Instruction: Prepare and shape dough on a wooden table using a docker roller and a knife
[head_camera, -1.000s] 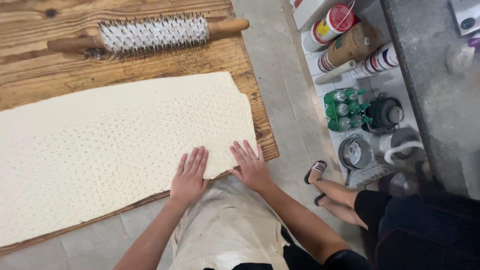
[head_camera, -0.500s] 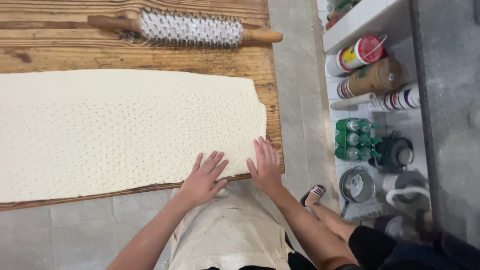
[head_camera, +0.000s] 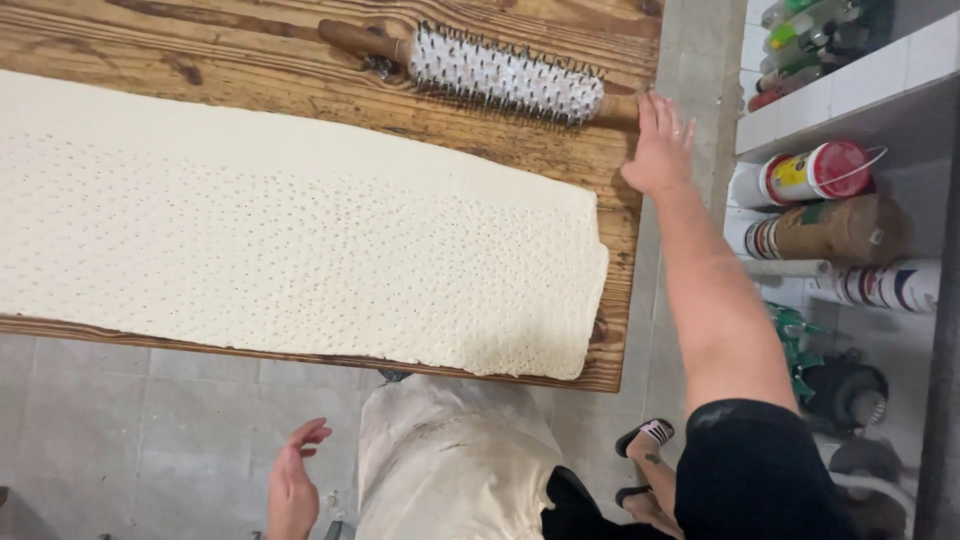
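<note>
grey tiled floor (head_camera: 130, 400); wooden table (head_camera: 250, 40); white tiled shelf (head_camera: 850, 85) at right

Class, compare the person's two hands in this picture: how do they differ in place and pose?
The right hand reaches up over the wooden table, its fingers at the end handle of the spiked roller; the left hand hangs low, below the table edge, touching nothing. The right hand's fingers are stretched out; the left hand's are loosely curled. Both are bare and off the dough sheet.

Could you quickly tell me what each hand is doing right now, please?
Left hand: open, holding nothing, below the table edge.
Right hand: open, fingers at the spiked roller handle, not gripping.
</note>
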